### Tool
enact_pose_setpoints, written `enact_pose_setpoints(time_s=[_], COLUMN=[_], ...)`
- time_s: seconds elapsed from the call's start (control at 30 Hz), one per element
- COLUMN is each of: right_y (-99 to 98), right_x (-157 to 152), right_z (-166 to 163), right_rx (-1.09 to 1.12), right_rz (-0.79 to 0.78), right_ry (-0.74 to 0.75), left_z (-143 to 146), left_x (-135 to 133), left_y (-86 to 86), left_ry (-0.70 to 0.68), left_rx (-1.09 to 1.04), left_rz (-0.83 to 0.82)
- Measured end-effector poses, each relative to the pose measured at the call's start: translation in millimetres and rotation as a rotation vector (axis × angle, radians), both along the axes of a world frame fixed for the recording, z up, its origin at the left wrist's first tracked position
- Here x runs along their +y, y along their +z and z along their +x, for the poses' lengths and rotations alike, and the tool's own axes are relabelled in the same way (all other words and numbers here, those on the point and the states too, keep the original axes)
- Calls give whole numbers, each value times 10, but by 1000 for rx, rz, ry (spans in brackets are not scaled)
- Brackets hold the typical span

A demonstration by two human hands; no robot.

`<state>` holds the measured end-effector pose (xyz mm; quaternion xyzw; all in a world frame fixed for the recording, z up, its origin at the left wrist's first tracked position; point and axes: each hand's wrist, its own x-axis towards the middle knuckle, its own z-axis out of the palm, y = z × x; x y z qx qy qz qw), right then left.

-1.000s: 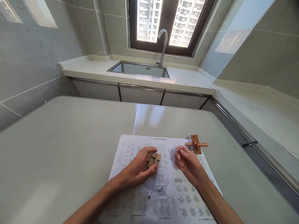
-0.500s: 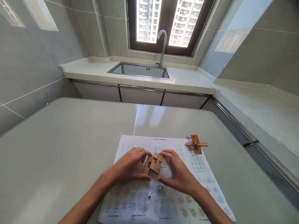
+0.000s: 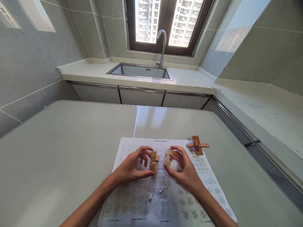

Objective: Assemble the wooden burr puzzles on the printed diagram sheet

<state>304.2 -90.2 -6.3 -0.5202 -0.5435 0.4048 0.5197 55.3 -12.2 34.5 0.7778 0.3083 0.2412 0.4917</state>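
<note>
The notched wooden piece [image 3: 168,158] lies just right of the joined wooden blocks [image 3: 151,160], a narrow gap between them, over the printed sheet [image 3: 142,186] on the counter [image 3: 71,142]; whether they rest on the paper I cannot tell. Their long axes run away from the person, nearly parallel, the piece's far end leaning right. The left hand [image 3: 137,162] pinches the blocks end to end, thumb at the near end; the right hand [image 3: 183,165], nearer the piece, grips it likewise. The wood is pale tan and square-edged, the blocks stepped, with 1 stub jutting toward the gap.
</note>
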Motion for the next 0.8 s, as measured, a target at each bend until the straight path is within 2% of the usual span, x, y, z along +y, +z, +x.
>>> enact_pose_setpoints(time_s=[0.2, 0.33, 0.53, 0.8], right_y=[91, 183, 229, 129], right_x=[31, 35, 45, 80], right_z=[64, 92, 129, 174], right_rx=[506, 707, 836, 941], right_rz=[-248, -315, -353, -429], right_ry=[153, 204, 190, 89], left_z=[74, 118, 161, 185], left_x=[-59, -120, -205, -200], left_y=[-116, -108, -33, -82], left_ry=[17, -18, -39, -12], left_rx=[-43, -73, -85, -110], left_rz=[-116, -138, -199, -214])
